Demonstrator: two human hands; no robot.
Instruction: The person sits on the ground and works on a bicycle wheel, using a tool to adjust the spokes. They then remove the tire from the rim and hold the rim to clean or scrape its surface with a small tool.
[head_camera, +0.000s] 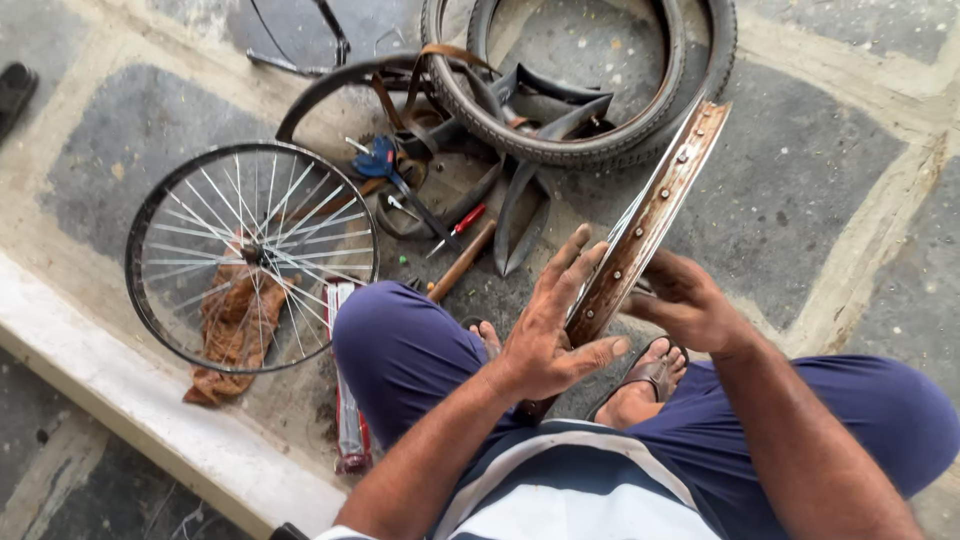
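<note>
Grey stone floor (800, 200) with pale joints, low white step (120, 390) at left. I see stacked black tyres (570, 140) ahead, spoked wheel (250, 255) flat at left over brown rag (235, 330). Rusty wheel rim (650, 215) stands tilted between my knees. My left hand (550, 330) spread flat, fingers open, palm against rim's near face, gripping nothing. My right hand (690, 305) curled round rim's far edge. Wooden-handled tool (462, 262), red-handled screwdriver (458, 228), blue tool (378, 160) lie near tyres.

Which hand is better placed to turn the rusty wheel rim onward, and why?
Probably the right hand: it grips the rusty rim from behind, while the left hand rests open-palmed against it.
</note>
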